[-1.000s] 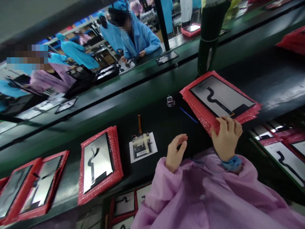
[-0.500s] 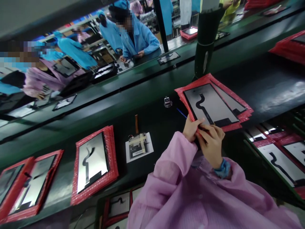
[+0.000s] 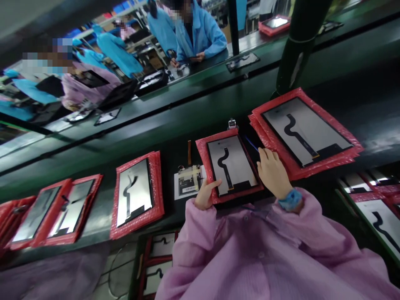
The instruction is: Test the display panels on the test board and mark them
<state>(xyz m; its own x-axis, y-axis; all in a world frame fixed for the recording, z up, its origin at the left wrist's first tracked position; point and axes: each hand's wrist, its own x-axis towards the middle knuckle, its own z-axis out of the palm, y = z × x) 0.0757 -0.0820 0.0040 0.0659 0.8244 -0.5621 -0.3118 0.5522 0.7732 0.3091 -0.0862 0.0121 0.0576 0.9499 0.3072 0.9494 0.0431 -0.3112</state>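
My left hand (image 3: pixel 206 193) grips the lower left corner of a screen panel (image 3: pixel 250 168) on red bubble wrap, its thumb lying on the panel's face. A dark curved ribbon cable runs down the panel. Just right of this panel is my right hand (image 3: pixel 274 171), its fingertips beside a thin blue stick (image 3: pixel 251 143); whether they touch it I cannot tell. Farther right lies a stack of red-wrapped panels (image 3: pixel 337 132). Left of my left hand, a small circuit assembly (image 3: pixel 187 186) rests on a white sheet, with an orange strip (image 3: pixel 189 153) above it.
Another wrapped panel stack (image 3: pixel 158 187) lies to the left, with several more beyond. A small metal item (image 3: pixel 231 123) sits behind the held panel. A green post (image 3: pixel 296 54) rises behind the right stack. Across the bench, a person in blue (image 3: pixel 203 33) works.
One wrapped panel has come off the right stack and moved left in my left hand. My hands, formerly together at the stack's corner, are now apart. The view has shifted.
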